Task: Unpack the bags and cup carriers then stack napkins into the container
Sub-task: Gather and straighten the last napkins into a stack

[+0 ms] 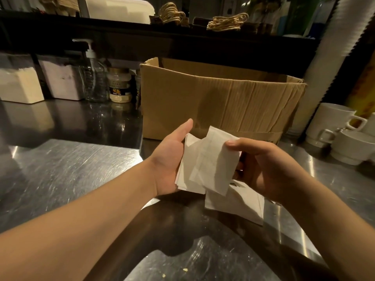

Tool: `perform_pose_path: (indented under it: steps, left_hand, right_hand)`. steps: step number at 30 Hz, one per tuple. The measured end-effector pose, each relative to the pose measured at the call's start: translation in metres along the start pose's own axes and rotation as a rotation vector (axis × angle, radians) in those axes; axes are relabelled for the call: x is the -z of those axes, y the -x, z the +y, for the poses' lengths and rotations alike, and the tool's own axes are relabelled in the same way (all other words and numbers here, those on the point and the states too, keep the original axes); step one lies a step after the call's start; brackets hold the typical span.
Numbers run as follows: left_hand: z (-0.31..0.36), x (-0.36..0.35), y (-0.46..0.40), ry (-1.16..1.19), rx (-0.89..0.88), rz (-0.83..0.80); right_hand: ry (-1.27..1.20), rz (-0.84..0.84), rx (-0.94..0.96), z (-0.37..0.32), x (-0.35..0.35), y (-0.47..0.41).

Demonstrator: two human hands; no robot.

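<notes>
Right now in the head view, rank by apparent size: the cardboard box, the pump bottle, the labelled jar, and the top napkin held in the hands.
1. Cardboard box, clearly largest.
2. Top napkin and pump bottle: unsure, since the napkin is far nearer the camera.
3. Labelled jar, smallest.

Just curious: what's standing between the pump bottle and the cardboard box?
In the head view, a lidded jar of pale powder stands between the pump bottle and cardboard box.

Single head-worn wide-angle view, facing forward and down across a steel counter (60, 169). Both forearms enter from the lower edge; the fingers (233, 143) sit close, near frame centre, with a cardboard box (213, 98) just beyond them.
</notes>
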State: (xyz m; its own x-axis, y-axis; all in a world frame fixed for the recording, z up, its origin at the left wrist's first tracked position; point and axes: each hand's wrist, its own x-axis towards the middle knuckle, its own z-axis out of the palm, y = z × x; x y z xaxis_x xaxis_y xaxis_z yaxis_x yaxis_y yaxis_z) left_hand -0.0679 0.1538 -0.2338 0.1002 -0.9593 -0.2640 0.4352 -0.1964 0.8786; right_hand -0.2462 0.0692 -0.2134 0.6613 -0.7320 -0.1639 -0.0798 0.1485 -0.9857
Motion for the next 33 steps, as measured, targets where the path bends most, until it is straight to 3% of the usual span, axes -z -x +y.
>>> perform_pose_path:
  steps: [5, 9, 15, 18, 21, 23, 26, 29, 33]
  left_hand:
    - [-0.002, 0.000, 0.001, -0.074, 0.014, 0.017]
    - [-0.003, -0.002, 0.002, -0.066, 0.029, -0.041]
    - [-0.004, 0.001, 0.003, -0.053, 0.040, -0.208]
    - [-0.008, 0.000, 0.002, -0.121, 0.040, -0.170]
    - [-0.009, -0.001, 0.000, -0.147, 0.039, -0.091]
    - [-0.007, -0.001, 0.001, -0.029, 0.048, -0.066]
    - [-0.006, 0.002, 0.002, 0.078, 0.045, -0.080]
    - [-0.005, 0.000, 0.002, 0.100, 0.059, -0.085]
    - [-0.004, -0.001, 0.002, 0.104, 0.072, 0.005]
  right_hand:
    - [0.013, -0.118, -0.030, -0.002, -0.002, 0.002]
    - [0.145, -0.063, -0.010, 0.000, -0.004, -0.001]
    - [0.145, -0.012, -0.017, 0.008, -0.015, -0.002]
    - [0.174, 0.021, -0.008, 0.015, -0.022, -0.001]
    - [0.368, 0.200, 0.149, 0.021, -0.024, -0.004]
    - [0.594, 0.283, 0.400, 0.024, -0.021, -0.006]
    - [0.866, 0.179, 0.683, 0.024, -0.019, 0.000]
    - [1.090, 0.075, 0.719, 0.026, -0.020, 0.001]
    - [1.134, 0.088, 0.772, 0.027, -0.019, 0.001]
